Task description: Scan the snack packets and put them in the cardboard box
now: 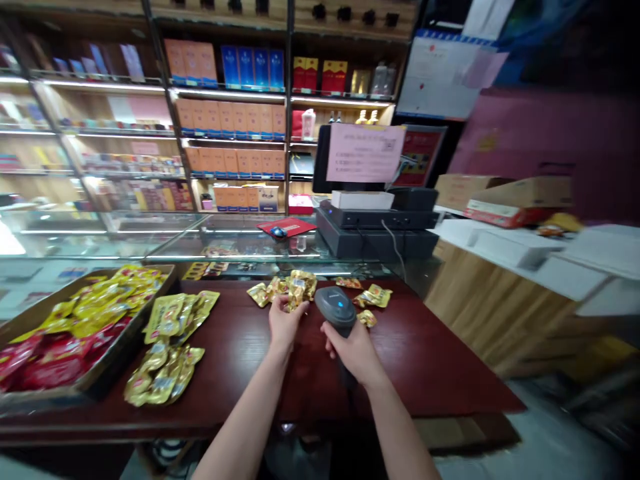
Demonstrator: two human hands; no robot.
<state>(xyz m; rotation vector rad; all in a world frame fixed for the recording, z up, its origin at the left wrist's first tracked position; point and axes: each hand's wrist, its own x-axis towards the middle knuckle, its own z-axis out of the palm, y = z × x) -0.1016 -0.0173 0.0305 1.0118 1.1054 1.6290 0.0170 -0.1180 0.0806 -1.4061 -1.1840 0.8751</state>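
My right hand (353,347) is wrapped round the handle of a dark grey barcode scanner (334,303), whose head shows a small blue light. Just left of it, my left hand (286,323) has its thumb and fingers closed on a gold foil snack packet (299,288), at the near side of a small heap of similar packets. Beyond the scanner, to the right, lie more loose gold packets (375,295). Two piles of gold packets, an upper one (179,315) and a lower one (164,375), rest on the dark red tabletop (230,373) to the left.
An open carton (165,275) of yellow and red packets stands at the far left. Behind the table are a glass counter (235,230), a red sheet (295,227) and a dark cash register (375,233) with a cable. A wooden cabinet (465,300) stands right.
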